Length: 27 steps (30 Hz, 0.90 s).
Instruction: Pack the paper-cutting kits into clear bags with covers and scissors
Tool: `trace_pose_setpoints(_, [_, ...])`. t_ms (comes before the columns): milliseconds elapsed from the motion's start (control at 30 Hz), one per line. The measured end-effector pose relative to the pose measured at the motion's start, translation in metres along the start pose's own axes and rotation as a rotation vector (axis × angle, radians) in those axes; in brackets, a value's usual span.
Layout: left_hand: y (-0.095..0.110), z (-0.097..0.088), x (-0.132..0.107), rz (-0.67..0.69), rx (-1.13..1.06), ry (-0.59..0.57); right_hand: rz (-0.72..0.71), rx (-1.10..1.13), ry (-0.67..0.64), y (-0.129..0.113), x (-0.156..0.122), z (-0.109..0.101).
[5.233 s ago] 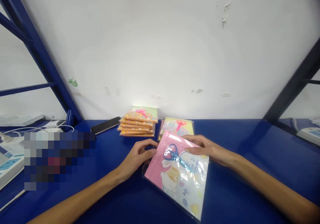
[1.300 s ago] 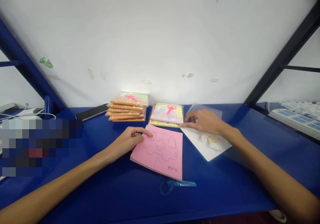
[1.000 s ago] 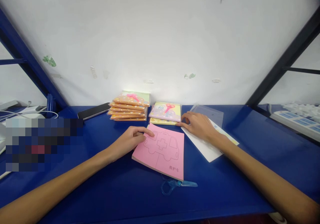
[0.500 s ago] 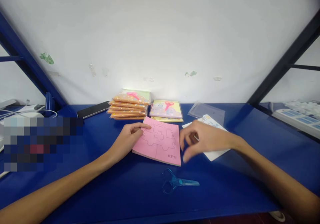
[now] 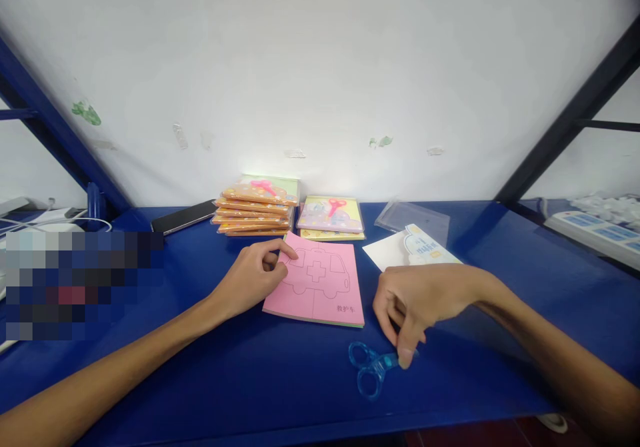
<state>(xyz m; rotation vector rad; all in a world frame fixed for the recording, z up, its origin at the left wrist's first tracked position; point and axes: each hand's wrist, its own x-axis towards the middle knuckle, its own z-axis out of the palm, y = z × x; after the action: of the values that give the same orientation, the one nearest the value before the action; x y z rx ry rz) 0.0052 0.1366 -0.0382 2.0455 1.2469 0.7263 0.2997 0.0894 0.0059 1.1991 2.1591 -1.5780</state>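
A pad of pink paper (image 5: 320,294), with a line drawing of an ambulance on its top sheet, lies on the blue table. My left hand (image 5: 253,275) holds its left edge, index finger bent over the top sheet and thumb at the side. To the right, my right hand (image 5: 417,304) pinches the blade end of blue see-through scissors (image 5: 373,367). Their two finger loops point left, toward the table's front; most of the blades are hidden by my fingers. Behind my right hand lies a white printed card (image 5: 425,247), partly covered by it.
Wrapped orange packs (image 5: 255,210) are stacked at the back, beside yellow packs (image 5: 331,217) with pink scissors on top. A clear plastic sleeve (image 5: 415,217) lies back right. A black phone-like slab (image 5: 183,218) and white cables are at left; a power strip (image 5: 600,234) is far right.
My right hand has come down toward the front and taken the scissors by the blades; they have shifted right and turned. My left hand stays at the pad.
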Motion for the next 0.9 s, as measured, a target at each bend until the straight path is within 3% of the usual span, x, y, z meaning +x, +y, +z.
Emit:
trace_pose_setpoints(233, [0.0, -0.002, 0.003, -0.041, -0.043, -0.018, 0.038, 0.012, 0.004, 0.013, -0.015, -0.014])
trace_pose_setpoints(400, [-0.002, -0.004, 0.001, 0.07, 0.054, 0.003, 0.129, -0.015, 0.065, 0.027, -0.03, -0.027])
trace_pose_setpoints(533, [-0.005, -0.006, -0.001, 0.173, 0.241, 0.09, 0.186, -0.076, 0.189, 0.037, -0.036, -0.036])
trace_pose_setpoints(600, [-0.007, -0.009, 0.0, 0.251, 0.349, 0.233, 0.171, -0.106, 0.261, 0.039, -0.033, -0.038])
trace_pose_setpoints(733, [-0.013, -0.021, 0.011, 0.559, 0.563, 0.516, 0.114, -0.157, 0.466, 0.035, -0.017, -0.033])
trace_pose_setpoints(800, [-0.019, -0.028, 0.019, 0.625, 0.696, 0.533, 0.088, -0.177, 0.556, 0.032, -0.01, -0.031])
trace_pose_setpoints(900, [-0.03, -0.035, 0.03, 0.571, 0.861, 0.459, 0.058, -0.239, 0.705, 0.028, -0.005, -0.03])
